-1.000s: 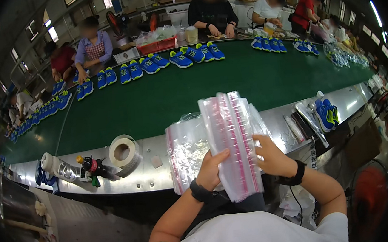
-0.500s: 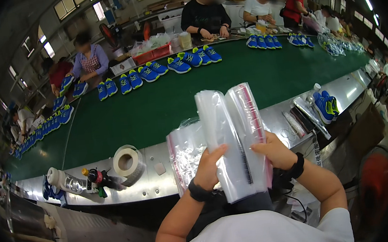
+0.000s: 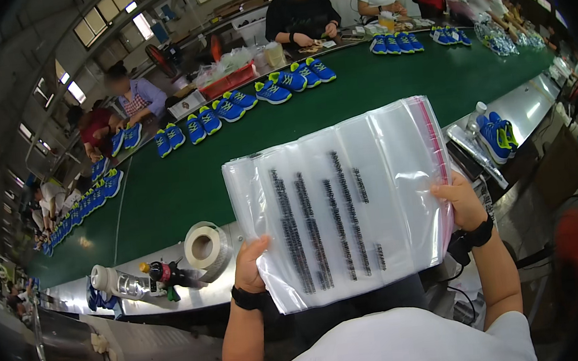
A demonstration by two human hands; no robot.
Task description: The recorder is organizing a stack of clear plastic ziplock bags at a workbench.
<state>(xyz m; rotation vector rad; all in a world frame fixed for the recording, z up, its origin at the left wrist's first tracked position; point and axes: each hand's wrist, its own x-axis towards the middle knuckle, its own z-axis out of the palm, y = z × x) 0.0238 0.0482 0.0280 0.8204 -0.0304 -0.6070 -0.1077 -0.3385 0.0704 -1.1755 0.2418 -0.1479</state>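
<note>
A stack of clear plastic bags (image 3: 400, 191) is spread flat in front of me, with dark printed lines across it and a pinkish-red strip along its right edge. My left hand (image 3: 249, 263) is closed on its lower left edge, thumb on top. At the right edge, by the red strip, my right hand (image 3: 461, 201) grips it the same way. The fingers of both hands are mostly hidden beneath the plastic. Both wrists wear dark bands. The stack hides part of the metal ledge and the green belt behind it.
A green conveyor belt (image 3: 186, 182) carries rows of blue sneakers (image 3: 274, 92). Along the metal ledge stand a tape roll (image 3: 205, 246), a dark bottle (image 3: 168, 272), a clear bottle (image 3: 129, 282) and a pair of blue shoes (image 3: 495, 138). Several people work across the belt.
The folded bags have been opened out flat between my hands. My left hand moved left and down, my right hand to the right. The sneakers on the belt have shifted slightly right in view.
</note>
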